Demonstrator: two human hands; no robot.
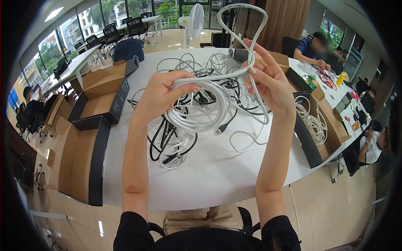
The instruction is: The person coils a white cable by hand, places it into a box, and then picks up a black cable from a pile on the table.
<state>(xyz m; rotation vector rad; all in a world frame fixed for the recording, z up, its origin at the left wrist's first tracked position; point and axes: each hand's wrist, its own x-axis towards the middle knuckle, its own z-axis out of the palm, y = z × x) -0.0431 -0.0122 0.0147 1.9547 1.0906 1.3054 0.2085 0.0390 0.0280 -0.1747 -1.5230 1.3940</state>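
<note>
My left hand (165,92) is closed around a coiled white cable (217,119), its loops hanging below the fingers. From that coil a stretch of the same cable runs across to my right hand (268,79), which pinches it between thumb and fingers. Above the right hand the cable rises in a tall loop, and a tail of it hangs down beside the wrist. Under and behind both hands lies a tangle of white, grey and black cables (161,140). A dark connector (221,129) lies on the table just right of the coil.
Two open cardboard boxes (98,100) stand at the table's left edge. At the right, another open box (331,125) holds a coil of white cable (312,125). A white fan (195,23) stands beyond the table. Other people sit at the right and far left.
</note>
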